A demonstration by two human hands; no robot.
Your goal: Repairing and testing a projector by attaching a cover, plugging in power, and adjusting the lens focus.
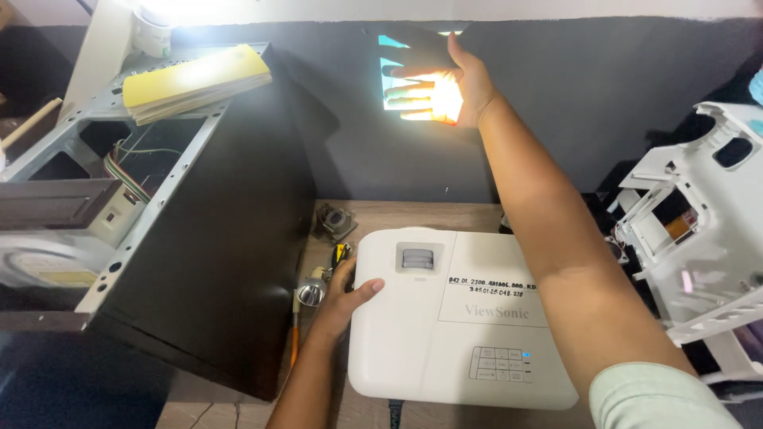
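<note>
white projector is gripped at its left edge by the left hand, right hand held up flat, fingers spread, nothing held, lit by the beam

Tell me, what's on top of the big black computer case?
A yellow-covered stack of papers lies on the black computer case, across its open metal frame. Coloured wires show inside; anything beneath the papers is hidden.
</note>
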